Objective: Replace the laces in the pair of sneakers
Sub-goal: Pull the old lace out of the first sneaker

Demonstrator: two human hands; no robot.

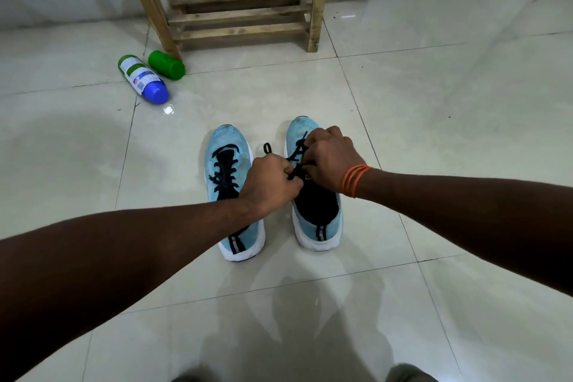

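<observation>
Two light blue sneakers with white soles stand side by side on the tiled floor, toes pointing away from me. The left sneaker (229,158) has a dark lace threaded through its eyelets. Over the right sneaker (316,214) both hands work a dark lace (267,147), one loop of which sticks out between the shoes. My left hand (269,183) is closed on that lace beside the tongue. My right hand (331,161), with orange bands on its wrist, grips the lace above the eyelets and hides most of the lacing.
A wooden stool frame (238,6) stands at the back by the wall. A white bottle with a blue cap (142,77) and a green container (166,65) lie on the floor to the left of it. My knees show at the bottom edge.
</observation>
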